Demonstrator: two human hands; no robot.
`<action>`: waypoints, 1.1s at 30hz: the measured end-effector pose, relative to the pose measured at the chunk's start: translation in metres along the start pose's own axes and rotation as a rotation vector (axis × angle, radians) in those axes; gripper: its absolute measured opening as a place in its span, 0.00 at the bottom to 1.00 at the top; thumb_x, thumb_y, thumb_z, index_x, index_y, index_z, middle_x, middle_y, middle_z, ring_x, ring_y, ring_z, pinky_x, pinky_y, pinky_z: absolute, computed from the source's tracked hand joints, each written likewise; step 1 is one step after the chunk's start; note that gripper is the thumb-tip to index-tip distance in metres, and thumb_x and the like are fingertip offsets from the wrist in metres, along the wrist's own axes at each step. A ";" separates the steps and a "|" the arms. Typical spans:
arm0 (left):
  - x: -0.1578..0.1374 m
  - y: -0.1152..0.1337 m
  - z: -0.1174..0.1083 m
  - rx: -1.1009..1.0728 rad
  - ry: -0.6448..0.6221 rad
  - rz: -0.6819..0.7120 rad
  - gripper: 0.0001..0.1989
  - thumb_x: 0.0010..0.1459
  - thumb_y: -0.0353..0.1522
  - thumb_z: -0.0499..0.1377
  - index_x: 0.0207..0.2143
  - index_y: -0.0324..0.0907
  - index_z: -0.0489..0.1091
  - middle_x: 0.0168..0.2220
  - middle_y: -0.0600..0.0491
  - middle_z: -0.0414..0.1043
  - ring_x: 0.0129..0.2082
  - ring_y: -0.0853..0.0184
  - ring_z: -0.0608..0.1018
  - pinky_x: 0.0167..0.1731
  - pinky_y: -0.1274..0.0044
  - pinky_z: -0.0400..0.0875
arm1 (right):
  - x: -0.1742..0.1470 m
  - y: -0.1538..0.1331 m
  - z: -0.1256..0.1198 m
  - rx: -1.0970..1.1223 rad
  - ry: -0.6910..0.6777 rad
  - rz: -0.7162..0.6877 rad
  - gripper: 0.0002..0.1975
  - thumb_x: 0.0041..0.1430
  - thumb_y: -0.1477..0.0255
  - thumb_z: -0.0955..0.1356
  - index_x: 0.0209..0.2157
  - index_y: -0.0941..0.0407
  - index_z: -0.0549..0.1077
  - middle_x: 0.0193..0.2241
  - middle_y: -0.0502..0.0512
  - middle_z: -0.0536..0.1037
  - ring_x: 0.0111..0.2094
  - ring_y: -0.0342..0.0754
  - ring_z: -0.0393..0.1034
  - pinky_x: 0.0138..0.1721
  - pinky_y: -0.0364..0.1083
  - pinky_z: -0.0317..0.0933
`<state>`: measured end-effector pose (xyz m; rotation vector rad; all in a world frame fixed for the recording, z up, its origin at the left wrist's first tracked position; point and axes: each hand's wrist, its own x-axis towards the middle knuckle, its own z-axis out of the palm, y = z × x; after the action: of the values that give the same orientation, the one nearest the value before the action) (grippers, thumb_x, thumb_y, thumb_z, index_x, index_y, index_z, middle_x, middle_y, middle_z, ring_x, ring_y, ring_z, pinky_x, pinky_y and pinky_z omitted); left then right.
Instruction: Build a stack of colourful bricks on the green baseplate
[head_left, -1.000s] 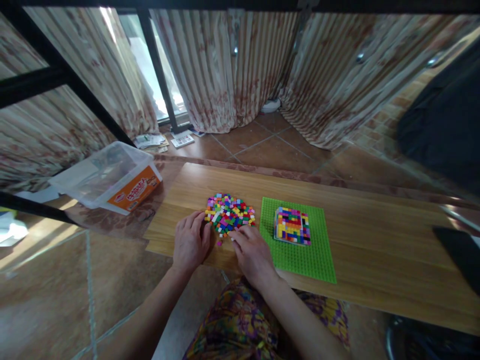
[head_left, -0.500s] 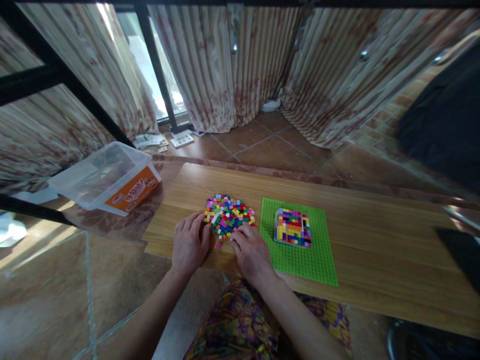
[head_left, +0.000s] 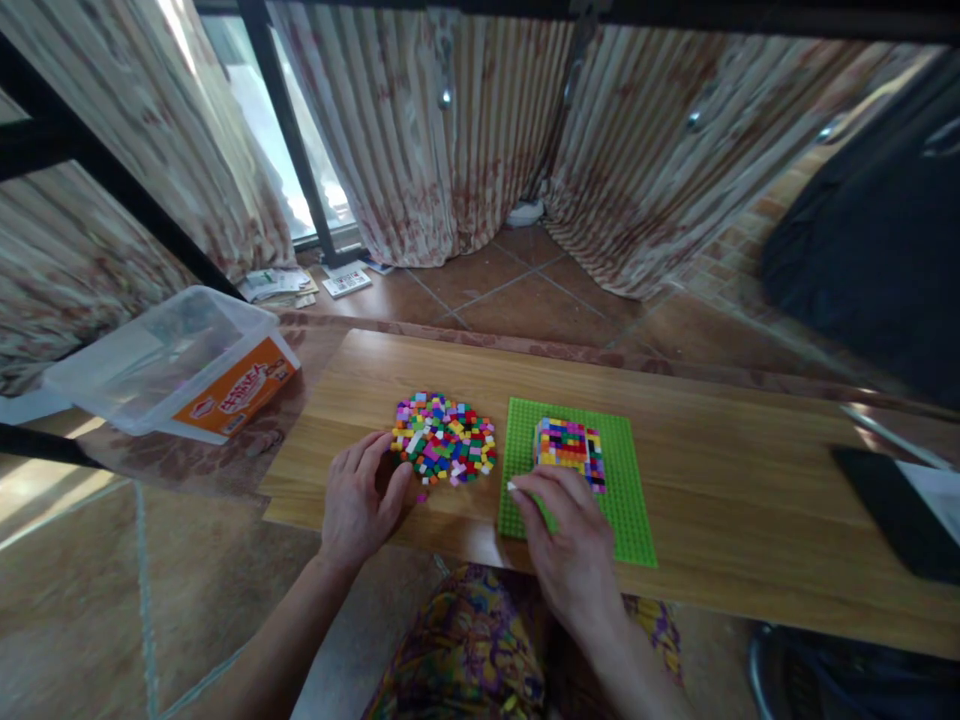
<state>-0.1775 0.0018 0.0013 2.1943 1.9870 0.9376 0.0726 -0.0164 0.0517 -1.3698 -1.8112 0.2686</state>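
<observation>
The right hand [head_left: 576, 530] has its grip pinched around a white brick [head_left: 512, 487] at 8 o'clock from the brick block [head_left: 562, 438]; held by fingertips alone, it could slip. The left hand [head_left: 360, 503] curves loosely apart, seemingly empty, at the loose bricks' [head_left: 444, 440] 8 o'clock.

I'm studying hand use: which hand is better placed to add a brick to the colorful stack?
Probably the right hand: it pinches a small white piece near the stack, while the left hand is beside loose bricks.
</observation>
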 end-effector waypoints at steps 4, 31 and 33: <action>-0.002 0.001 -0.006 -0.059 -0.009 0.057 0.23 0.59 0.41 0.58 0.55 0.42 0.65 0.55 0.43 0.68 0.54 0.55 0.71 0.53 0.62 0.66 | 0.002 0.036 -0.025 -0.137 0.168 0.065 0.06 0.63 0.70 0.67 0.37 0.54 0.77 0.36 0.55 0.77 0.39 0.48 0.71 0.42 0.48 0.66; -0.006 0.001 -0.007 -0.062 -0.089 0.177 0.20 0.57 0.38 0.61 0.51 0.45 0.66 0.56 0.44 0.68 0.54 0.55 0.72 0.53 0.63 0.66 | 0.010 0.051 -0.014 -0.172 0.088 0.197 0.11 0.62 0.67 0.65 0.38 0.54 0.78 0.34 0.56 0.81 0.36 0.51 0.72 0.39 0.49 0.64; -0.006 0.002 -0.007 -0.062 -0.087 0.178 0.20 0.57 0.38 0.61 0.51 0.44 0.66 0.56 0.44 0.68 0.54 0.55 0.72 0.53 0.63 0.67 | 0.010 0.052 -0.017 -0.156 0.120 0.210 0.11 0.62 0.68 0.65 0.38 0.55 0.78 0.34 0.56 0.81 0.34 0.50 0.72 0.38 0.49 0.65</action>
<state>-0.1789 -0.0064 0.0059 2.3647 1.7246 0.8911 0.1205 0.0074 0.0356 -1.6540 -1.6184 0.1530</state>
